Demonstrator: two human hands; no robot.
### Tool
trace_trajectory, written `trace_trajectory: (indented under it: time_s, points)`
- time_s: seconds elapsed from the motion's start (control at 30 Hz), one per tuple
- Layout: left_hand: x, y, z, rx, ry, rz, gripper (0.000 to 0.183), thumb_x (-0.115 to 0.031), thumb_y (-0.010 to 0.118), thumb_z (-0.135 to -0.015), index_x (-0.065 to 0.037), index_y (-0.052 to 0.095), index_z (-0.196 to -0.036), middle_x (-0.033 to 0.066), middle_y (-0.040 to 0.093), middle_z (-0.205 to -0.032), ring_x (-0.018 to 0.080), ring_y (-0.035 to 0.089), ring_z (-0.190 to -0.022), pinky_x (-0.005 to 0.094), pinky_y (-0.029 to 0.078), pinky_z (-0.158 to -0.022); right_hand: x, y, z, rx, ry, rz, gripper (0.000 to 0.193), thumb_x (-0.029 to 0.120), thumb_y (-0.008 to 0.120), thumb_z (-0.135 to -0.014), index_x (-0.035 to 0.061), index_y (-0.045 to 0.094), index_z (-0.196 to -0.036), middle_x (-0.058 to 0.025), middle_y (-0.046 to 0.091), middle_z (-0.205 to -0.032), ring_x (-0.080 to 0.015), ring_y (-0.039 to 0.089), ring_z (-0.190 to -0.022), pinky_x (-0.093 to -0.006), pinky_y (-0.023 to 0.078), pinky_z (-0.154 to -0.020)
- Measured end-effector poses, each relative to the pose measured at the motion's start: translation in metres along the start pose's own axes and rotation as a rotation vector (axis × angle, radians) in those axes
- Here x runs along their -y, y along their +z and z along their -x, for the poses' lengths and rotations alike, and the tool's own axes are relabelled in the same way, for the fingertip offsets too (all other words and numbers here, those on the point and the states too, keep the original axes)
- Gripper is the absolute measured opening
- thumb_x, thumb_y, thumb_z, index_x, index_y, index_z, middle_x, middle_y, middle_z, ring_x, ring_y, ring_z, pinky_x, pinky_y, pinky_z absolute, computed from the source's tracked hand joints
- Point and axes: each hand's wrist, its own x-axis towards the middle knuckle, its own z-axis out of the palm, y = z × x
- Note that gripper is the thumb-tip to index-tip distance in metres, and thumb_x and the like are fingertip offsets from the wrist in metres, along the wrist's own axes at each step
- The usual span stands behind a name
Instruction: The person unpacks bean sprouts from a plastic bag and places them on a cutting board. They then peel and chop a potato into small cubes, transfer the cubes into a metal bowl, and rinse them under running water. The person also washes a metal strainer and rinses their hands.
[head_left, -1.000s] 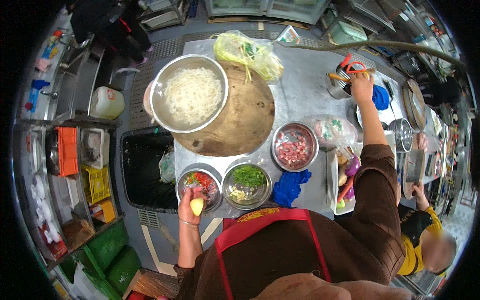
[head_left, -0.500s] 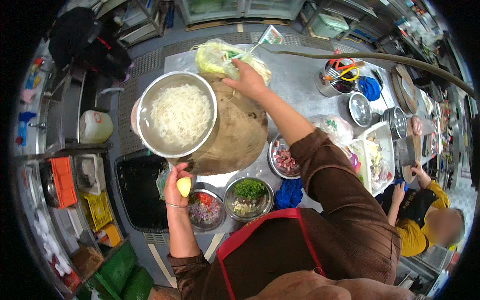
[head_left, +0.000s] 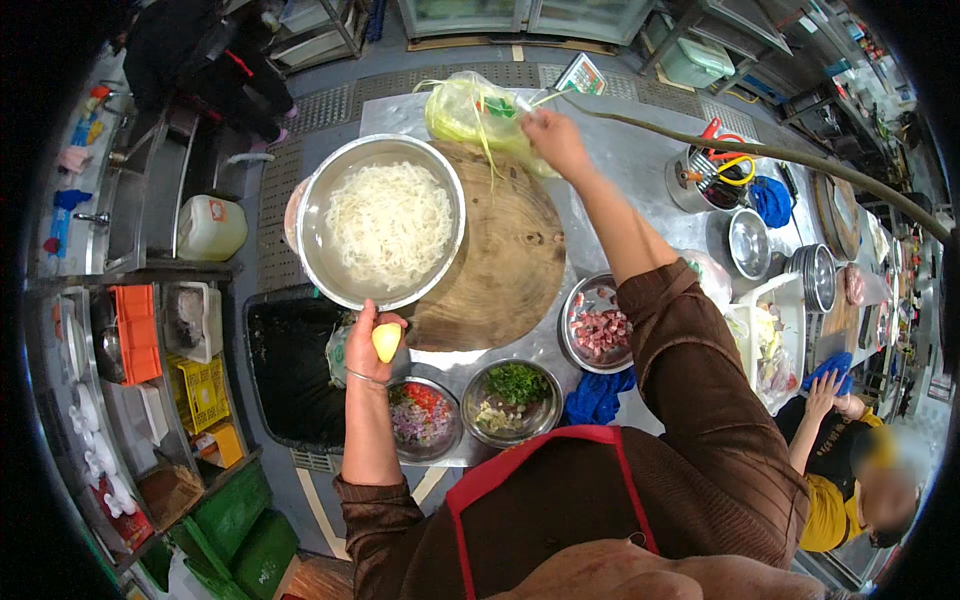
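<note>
My left hand (head_left: pixel 362 348) is closed around a small smooth yellow oval piece (head_left: pixel 386 341), whose kind I cannot tell. Its fingers reach the near rim of a large steel bowl (head_left: pixel 457 245) full of thin white strands (head_left: pixel 388 225). The bowl rests over the left part of a round wooden chopping board (head_left: pixel 510 260). Beyond the board, my right hand (head_left: pixel 556 142) pinches the top edge of a thin plastic bag (head_left: pixel 455 108) with pale yellow-green contents. Some yellow-green strips hang from the bag onto the board.
Near me stand steel bowls of chopped red and purple pieces (head_left: pixel 422 412), chopped greens (head_left: pixel 517 384) and diced meat (head_left: pixel 600 332). A blue cloth (head_left: pixel 598 398) lies beside them. A utensil pot (head_left: pixel 690 180) stands far right, a black bin (head_left: pixel 290 375) left. A co-worker (head_left: pixel 835 450) is at the right.
My right hand has moved away and to the right, now gripping the bag's edge, and the bag has shifted its shape. My left hand still holds the yellow piece. The view has shifted slightly.
</note>
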Motion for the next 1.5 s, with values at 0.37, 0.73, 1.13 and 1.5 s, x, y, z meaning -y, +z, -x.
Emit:
trace_trajectory:
  time_s: [0.37, 0.73, 1.13, 1.5]
  points:
    - [0.004, -0.002, 0.051, 0.127, -0.05, -0.21, 0.043, -0.039, 0.049, -0.104, 0.001, 0.065, -0.112, 0.0106, 0.066, -0.076, 0.0157, 0.061, -0.064, 0.0272, 0.048, -0.059, 0.051, -0.013, -0.013, -0.263, -0.044, -0.846, 0.028, 0.015, 0.058, -0.098, 0.0013, 0.059, -0.123, -0.0095, 0.071, -0.091, -0.0139, 0.064, -0.072, -0.026, 0.052, -0.067]
    - [0.097, 0.087, 0.0, 0.056, 0.531, -0.976, 0.033, -0.022, 0.077, -0.084, -0.001, 0.064, -0.106, 0.0124, 0.064, -0.102, 0.0305, 0.064, -0.093, 0.038, 0.051, -0.085, 0.055, -0.09, 0.132, -0.197, -0.07, -0.786, 0.043, 0.001, 0.055, -0.094, 0.005, 0.055, -0.137, -0.011, 0.066, -0.121, -0.0103, 0.067, -0.077, -0.0216, 0.046, -0.061]
    - [0.062, 0.171, 0.02, 0.136, 1.155, -1.111, 0.035, -0.011, 0.063, -0.089, 0.0, 0.057, -0.122, 0.0204, 0.057, -0.127, 0.0419, 0.053, -0.117, 0.0479, 0.043, -0.1, 0.019, -0.179, 0.215, -0.145, -0.172, -0.35, 0.036, 0.006, 0.051, -0.099, 0.0031, 0.057, -0.135, -0.0105, 0.061, -0.136, -0.0094, 0.07, -0.091, -0.016, 0.042, -0.053]
    - [0.036, 0.35, -0.07, 0.239, 0.599, -1.852, 0.045, -0.044, 0.068, -0.085, -0.004, 0.071, -0.106, 0.0181, 0.07, -0.105, 0.0357, 0.067, -0.1, 0.0438, 0.053, -0.088, 0.011, -0.184, 0.277, -0.162, -0.188, -0.426, 0.038, -0.005, 0.052, -0.094, -0.0001, 0.06, -0.131, -0.0121, 0.062, -0.119, -0.0157, 0.071, -0.088, -0.027, 0.051, -0.078]
